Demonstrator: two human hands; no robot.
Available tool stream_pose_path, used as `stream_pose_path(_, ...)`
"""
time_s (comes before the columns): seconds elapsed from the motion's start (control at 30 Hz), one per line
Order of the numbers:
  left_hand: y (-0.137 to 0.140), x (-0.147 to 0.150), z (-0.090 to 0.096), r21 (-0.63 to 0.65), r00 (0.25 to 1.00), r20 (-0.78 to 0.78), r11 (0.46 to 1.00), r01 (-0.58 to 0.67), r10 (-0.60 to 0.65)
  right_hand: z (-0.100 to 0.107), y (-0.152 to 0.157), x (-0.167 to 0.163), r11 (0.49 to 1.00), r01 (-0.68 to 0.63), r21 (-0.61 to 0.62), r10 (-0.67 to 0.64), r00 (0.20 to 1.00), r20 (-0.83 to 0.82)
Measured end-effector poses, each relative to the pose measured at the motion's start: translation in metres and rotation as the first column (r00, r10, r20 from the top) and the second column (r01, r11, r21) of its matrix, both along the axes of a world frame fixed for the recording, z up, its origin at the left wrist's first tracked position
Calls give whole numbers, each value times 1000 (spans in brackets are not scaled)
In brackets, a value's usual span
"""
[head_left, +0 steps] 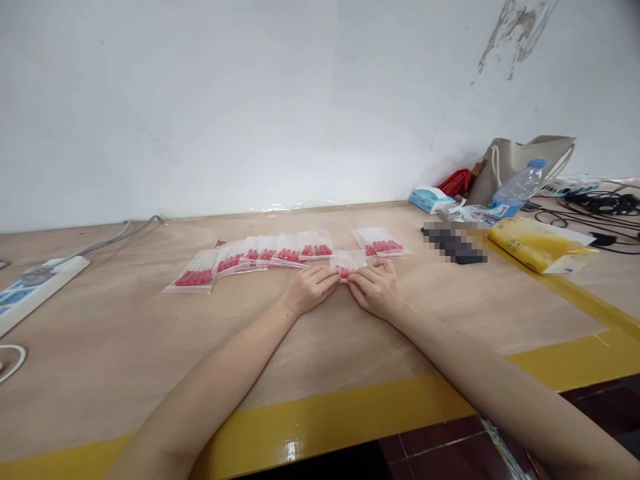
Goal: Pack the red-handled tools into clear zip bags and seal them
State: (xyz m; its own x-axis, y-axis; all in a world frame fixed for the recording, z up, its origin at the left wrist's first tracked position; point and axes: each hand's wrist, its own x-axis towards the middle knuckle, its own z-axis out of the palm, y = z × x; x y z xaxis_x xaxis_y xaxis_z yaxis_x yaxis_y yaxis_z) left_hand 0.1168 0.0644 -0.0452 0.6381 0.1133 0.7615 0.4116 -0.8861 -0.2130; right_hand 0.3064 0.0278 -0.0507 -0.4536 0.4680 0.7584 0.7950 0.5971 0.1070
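Between my hands lies a small clear zip bag (349, 260) with red pieces in it. My left hand (314, 288) pinches its near left edge, fingers curled. My right hand (376, 288) grips the near right edge with thumb and fingers together. The fingers hide part of the bag and its red contents. To the left, a row of overlapping zip bags (287, 250) holds more red pieces, with one bag (195, 272) at the row's near left end. A pair of overlapping bags (383, 243) with red pieces rests just beyond my right hand.
At left stands a white power strip (47, 287) with a grey cable. On the right are a blurred dark object (455, 243), a yellow packet (537, 243), a plastic bottle (520, 187), a beige bag (507, 160), a blue tissue pack (430, 199) and black cables (605, 203). Yellow tape (320, 417) edges the table.
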Motion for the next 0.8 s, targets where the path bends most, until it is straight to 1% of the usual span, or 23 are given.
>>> stream_pose_path(0.1,1,-2,0,-3,1000,5,1000,-6,6,-2,2,4,1000,-8,-16,8,1000,-21)
stream_pose_path(0.23,4,-7,-1,-17,996,81,999,-35,37,-3,3,23,999,14,-39,-16,998,-53)
stream_pose_path(0.4,5,-11,-2,-46,995,85,997,-54,58,1,2,39,996,-29,-83,23,997,-76)
stream_pose_path(0.53,3,-10,-2,-118,993,54,988,-97,104,0,2,36,996,-57,-72,51,995,-83)
stream_pose_path(0.63,1,-5,-3,-148,994,10,984,-104,106,-1,2,30,995,-65,-69,61,996,-58)
stream_pose_path(0.7,0,1,-4,-121,997,-15,990,-77,76,-1,1,24,996,-57,-67,55,998,-34)
stream_pose_path(0.8,-2,8,-6,-39,999,-41,999,-36,34,1,0,14,998,-32,-52,32,999,1)
